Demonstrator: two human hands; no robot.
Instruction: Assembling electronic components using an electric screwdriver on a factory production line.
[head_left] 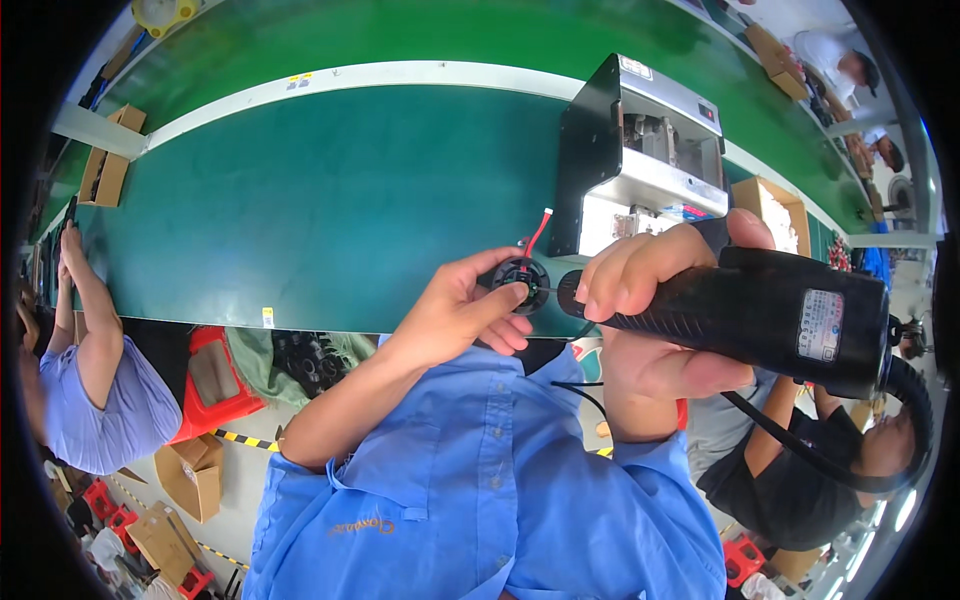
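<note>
Head view: left hand (465, 310) pinches a round black plastic housing (539, 274) between thumb and fingers, held up near the front edge of the green bench mat (330, 220), left of the driver nose. Right hand (640, 275) is wrapped round a black electric screwdriver (740, 310), lying about level; its bit (548, 290) points left at the housing. Can't tell if the tip is seated; the screw itself is too small to make out. Red lead (537, 234) with white connector (547, 212) sticks up off the far side.

Step reads as screwdriving, my call. To do it well: bit square to the face, seat before trigger, light axial push, release at clutch-out. Left thumb sits right by the bit, so slip risk; better to grip the rim. Lead should stay clear of the bit. Handheld part can twist, so brace the left wrist.
</note>
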